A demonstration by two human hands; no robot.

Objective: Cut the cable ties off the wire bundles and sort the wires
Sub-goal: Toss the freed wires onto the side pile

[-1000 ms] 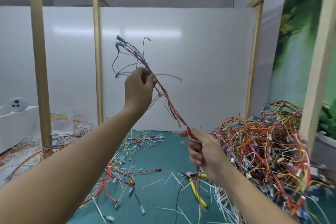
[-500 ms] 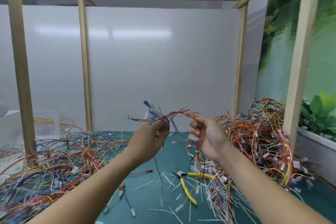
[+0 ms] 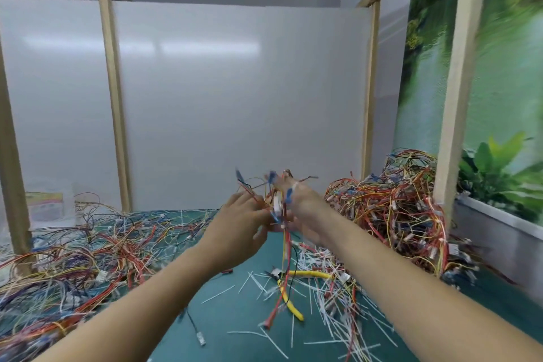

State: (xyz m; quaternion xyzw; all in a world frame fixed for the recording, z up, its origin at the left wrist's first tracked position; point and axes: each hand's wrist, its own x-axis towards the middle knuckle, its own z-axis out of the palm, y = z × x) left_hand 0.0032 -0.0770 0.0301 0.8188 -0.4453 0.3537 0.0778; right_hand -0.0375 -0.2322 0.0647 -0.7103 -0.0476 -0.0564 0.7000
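- Both hands raised above the middle of the green table (image 3: pixel 235 317), meeting close together, somewhat blurred.
- Left hand (image 3: pixel 238 232) with fingers curled around a small wire bundle (image 3: pixel 279 209); grip closed on it, thumb side toward the right hand.
- Right hand (image 3: pixel 305 214) touching the same bundle from the other side, fingers bent around the wires; how tight, cannot tell because of blur.
- From the bundle, blue and white connector ends sticking upward and outward; red, yellow and black strands hanging down toward the table.
- Yellow-handled cutters (image 3: pixel 291 291) lying on the table below the hands, nearer the front edge, handles spread apart.
- Around the cutters, many cut white cable ties (image 3: pixel 332 303) scattered, mostly toward the right side.
- Large tangled pile of wires (image 3: pixel 396 209) at the right rear corner, beside a wooden post (image 3: pixel 458 82).
- Looser spread of sorted wires (image 3: pixel 73 258) along the left edge.
- One single wire with a white connector (image 3: pixel 201 339) near the front edge, apart from the piles.
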